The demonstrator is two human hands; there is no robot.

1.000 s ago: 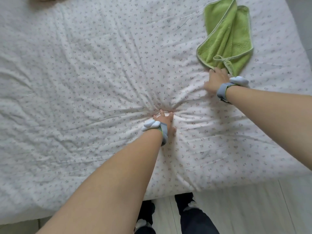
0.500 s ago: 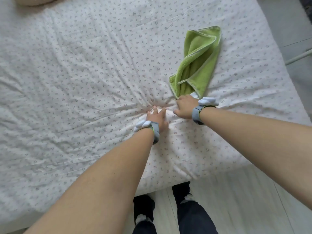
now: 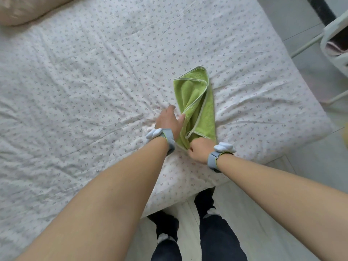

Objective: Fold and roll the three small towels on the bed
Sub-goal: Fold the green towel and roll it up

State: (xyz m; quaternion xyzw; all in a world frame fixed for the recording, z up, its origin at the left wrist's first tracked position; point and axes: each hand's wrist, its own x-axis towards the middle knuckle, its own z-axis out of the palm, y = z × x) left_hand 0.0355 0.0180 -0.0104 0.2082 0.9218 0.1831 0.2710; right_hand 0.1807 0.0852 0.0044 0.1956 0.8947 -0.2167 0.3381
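Note:
One green towel [image 3: 199,102] with pale edging lies bunched lengthwise on the flowered bed sheet [image 3: 94,81], near the bed's front right corner. My right hand [image 3: 198,150] is closed around the towel's near corner. My left hand [image 3: 169,119] rests flat on the sheet just left of the towel, fingers apart, its thumb touching the towel's left edge. Both wrists wear grey bands with white pads. No other towel is in view.
A beige pillow [image 3: 24,10] lies at the bed's far left corner. A pale chair or rack [image 3: 337,44] with something pink on it stands on the floor to the right. The bed's front edge runs just below my hands, with my feet beneath it.
My right hand has dragged the green towel from the far right of the bed toward the front edge. My left hand lifted off the pressed-in sheet and shifted beside the towel.

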